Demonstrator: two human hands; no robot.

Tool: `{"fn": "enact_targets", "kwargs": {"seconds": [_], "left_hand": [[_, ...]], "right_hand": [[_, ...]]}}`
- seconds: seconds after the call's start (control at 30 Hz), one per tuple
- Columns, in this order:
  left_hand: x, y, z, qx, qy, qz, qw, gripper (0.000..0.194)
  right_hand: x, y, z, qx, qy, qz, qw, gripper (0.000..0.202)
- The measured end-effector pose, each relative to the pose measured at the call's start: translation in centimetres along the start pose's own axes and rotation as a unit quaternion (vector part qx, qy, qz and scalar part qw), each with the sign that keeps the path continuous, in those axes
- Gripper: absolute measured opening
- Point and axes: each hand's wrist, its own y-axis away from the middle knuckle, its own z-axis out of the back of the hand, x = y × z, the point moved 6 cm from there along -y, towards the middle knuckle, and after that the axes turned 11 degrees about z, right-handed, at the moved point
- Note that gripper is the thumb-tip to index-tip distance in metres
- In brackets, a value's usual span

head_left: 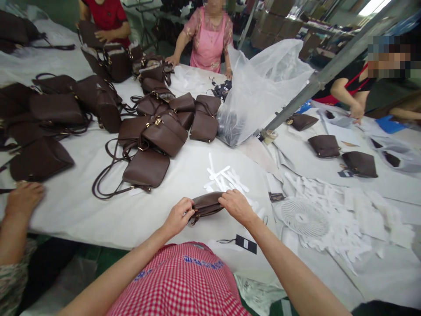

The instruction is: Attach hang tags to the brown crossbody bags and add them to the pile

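Observation:
A small brown pouch (208, 204) is held level above the white-covered table, close to my body. My left hand (179, 215) pinches its left end, where a small metal piece shows. The fingers of my right hand (236, 203) are closed on its right end. Just beyond the pouch lies a loose pile of white strips (226, 179). A black tag (246, 244) with a cord rests on the table below my right hand. Ahead and to the left, a brown handbag (146, 168) with a long strap lies flat.
Brown bags (55, 107) are heaped across the left and middle. A clear plastic bag (263, 83) stands beside a slanting metal pole (296, 102). At right are a white fan (304, 217) and scattered white strips. Co-workers stand around the table; one's hand (24, 199) is at far left.

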Motion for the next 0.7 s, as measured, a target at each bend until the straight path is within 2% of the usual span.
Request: {"fn": "enact_targets", "kwargs": {"seconds": [0.13,0.27,0.4,0.47,0.6,0.7], "left_hand": [[0.3,0.1,-0.3,-0.001,-0.004,-0.002,1.0,0.019],[1.2,-0.3,0.3,-0.043,0.013,0.026,0.999,0.02],[1.6,-0.5,1.0,-0.051,0.019,0.032,0.998,0.02],[1.6,-0.4,1.1,-0.045,0.015,0.029,0.998,0.02],[1.5,-0.2,1.0,-0.042,0.011,0.016,0.999,0.023],[1.5,-0.2,1.0,-0.048,0.014,0.014,0.999,0.023]], "right_hand": [[0.6,0.3,-0.7,-0.078,0.063,0.003,0.995,0.024],[-0.6,0.3,-2.3,-0.108,0.02,-0.037,0.993,0.024],[-2.4,0.8,-2.7,-0.068,-0.126,0.036,0.989,0.015],[-3.4,1.5,-2.3,-0.037,-0.191,0.061,0.979,0.019],[-5.0,2.9,-2.1,0.011,-0.232,0.044,0.972,0.016],[-5.4,2.9,-2.5,-0.006,-0.208,0.006,0.978,0.014]]}}
